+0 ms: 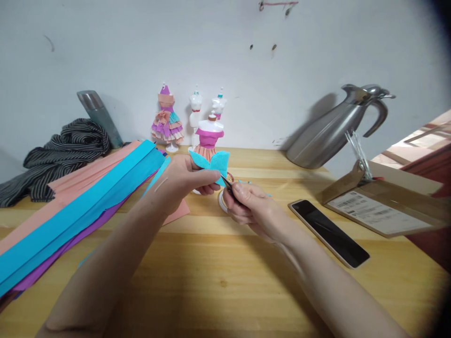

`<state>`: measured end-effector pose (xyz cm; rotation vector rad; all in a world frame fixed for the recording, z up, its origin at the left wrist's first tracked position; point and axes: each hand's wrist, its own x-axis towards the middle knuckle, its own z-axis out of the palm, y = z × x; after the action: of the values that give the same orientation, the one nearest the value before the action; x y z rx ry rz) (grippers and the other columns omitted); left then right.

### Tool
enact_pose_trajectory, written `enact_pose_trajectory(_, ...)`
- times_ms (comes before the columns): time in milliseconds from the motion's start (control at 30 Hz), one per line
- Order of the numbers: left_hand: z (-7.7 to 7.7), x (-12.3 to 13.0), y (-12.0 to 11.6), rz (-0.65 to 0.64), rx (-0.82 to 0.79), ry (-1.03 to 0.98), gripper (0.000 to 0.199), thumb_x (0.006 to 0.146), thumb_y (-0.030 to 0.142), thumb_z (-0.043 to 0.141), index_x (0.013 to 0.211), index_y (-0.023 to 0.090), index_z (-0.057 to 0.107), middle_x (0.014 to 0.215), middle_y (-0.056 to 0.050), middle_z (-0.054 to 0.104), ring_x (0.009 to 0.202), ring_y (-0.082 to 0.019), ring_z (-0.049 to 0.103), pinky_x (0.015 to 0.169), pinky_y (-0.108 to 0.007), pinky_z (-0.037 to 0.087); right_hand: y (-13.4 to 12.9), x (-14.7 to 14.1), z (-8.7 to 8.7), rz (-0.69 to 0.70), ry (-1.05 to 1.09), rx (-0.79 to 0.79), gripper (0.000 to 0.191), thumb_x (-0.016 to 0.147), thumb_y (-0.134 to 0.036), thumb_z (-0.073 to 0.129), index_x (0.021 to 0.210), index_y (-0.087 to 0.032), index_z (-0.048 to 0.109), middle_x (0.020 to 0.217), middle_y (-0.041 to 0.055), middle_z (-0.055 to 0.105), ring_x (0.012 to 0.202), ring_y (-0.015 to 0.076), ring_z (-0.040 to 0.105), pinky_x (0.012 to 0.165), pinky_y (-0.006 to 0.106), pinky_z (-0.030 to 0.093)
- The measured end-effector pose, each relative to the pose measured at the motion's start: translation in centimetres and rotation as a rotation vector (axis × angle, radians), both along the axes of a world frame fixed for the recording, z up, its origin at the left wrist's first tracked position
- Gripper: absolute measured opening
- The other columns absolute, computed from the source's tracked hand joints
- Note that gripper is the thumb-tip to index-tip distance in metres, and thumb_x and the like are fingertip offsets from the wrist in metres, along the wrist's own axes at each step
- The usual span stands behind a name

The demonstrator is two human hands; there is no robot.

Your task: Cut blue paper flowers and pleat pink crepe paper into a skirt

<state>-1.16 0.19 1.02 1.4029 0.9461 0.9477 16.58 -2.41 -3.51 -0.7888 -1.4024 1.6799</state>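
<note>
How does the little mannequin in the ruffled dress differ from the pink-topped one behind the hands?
The ruffled-dress mannequin wears tiers of peach, purple and turquoise; the pink-topped mannequin has a pleated peach skirt. The ruffled-dress mannequin stands in full view, while the turquoise piece in the left hand hides part of the pink-topped mannequin. Both stand upright, with peach in their skirts.

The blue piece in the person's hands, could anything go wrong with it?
Maybe! The dark tool in the right grip has its tip right by the blue piece, so a slip might tear it. The left grip is close to that tip too and could get poked. The pink-topped mannequin shows just behind, so a bump might tip it.
</note>
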Motion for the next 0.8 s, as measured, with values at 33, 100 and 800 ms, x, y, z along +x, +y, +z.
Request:
enact_pose_trajectory(33,0.1,-0.1,0.0,-0.012,0.004,-0.012,0.019,0.070,0.030,0.069,0.060,0.013,0.070,0.060,-0.005,0.068,0.058,-0.013,0.059,0.057,-0.024,0.047,0.0,0.0,0.0,-0.002,0.001,-0.001,0.045,0.086,-0.058,0.056,0.065,-0.019,0.048,0.049,-0.0090,0.023,0.044,0.0070,0.014,0.041,0.023,0.008)
enact_pose_trajectory(100,0.2,-0.3,0.0,-0.009,0.011,-0.033,0.029,0.075,0.038,0.066,0.061,0.013,0.071,0.061,-0.005,0.067,0.059,-0.014,0.059,0.057,-0.025,0.047,0.0,0.0,0.0,-0.001,0.004,-0.004,0.046,0.085,-0.059,0.056,0.064,-0.019,0.047,0.048,-0.0090,0.023,0.044,0.0070,0.014,0.041,0.023,0.008)
enact_pose_trajectory(800,-0.6,0.8,-0.2,0.121,0.044,-0.043,0.011,0.064,0.020,0.067,0.055,0.015,0.067,0.053,-0.001,0.063,0.057,-0.012,0.057,0.058,-0.024,0.046,-0.2,-0.6,-0.1,-0.057,0.002,-0.009,0.045,0.082,-0.060,0.058,0.067,-0.018,0.049,0.046,-0.0104,0.025,0.041,0.0054,0.013,0.041,0.023,0.009)
